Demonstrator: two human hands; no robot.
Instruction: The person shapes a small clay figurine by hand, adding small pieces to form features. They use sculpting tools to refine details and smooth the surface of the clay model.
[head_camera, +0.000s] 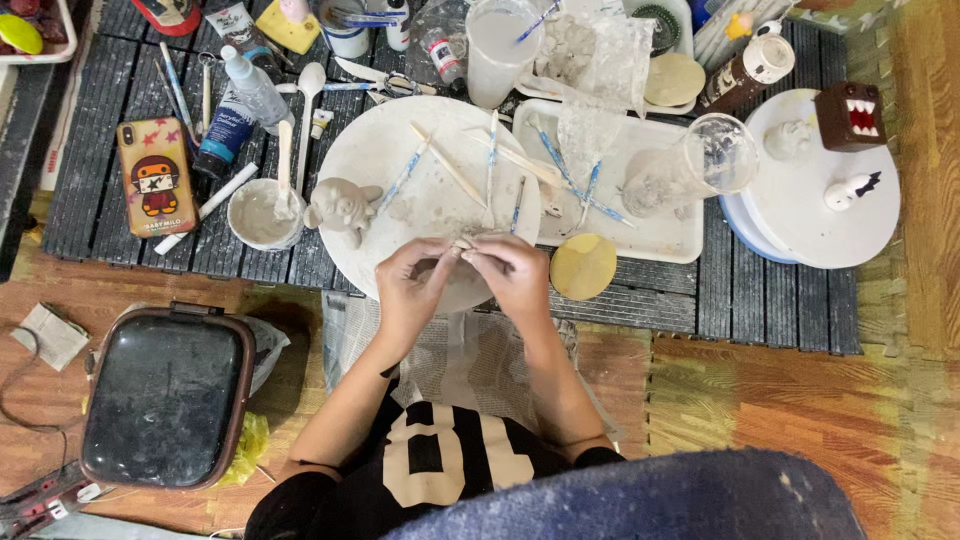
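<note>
The bench (760, 300), a dark slatted panel on a wood-pattern floor (800, 400), carries the work. At its centre lies a round white board (390, 150), dusted with clay; a white tray (660, 235) sits just beside it toward the right edge, and a white turntable (800, 215) with small figures stands at the right end. A dark case (165, 400) rests on the floor off the near left corner. A phone (155, 178) lies near the left edge, with a small cup (258, 215) of grey slip between it and the board.

A clay figure (340, 205) stands on the board's left rim, apparently set aside within reach. Modelling sticks (445, 165) lie fanned across board and tray, handy to both hands.

The left hand (412, 290) and right hand (515, 272) meet over the board's near edge. Fingers of both are narrow, pinched on a small clay piece (463, 243) held between them above the board, probably to shape it over the work surface.
</note>
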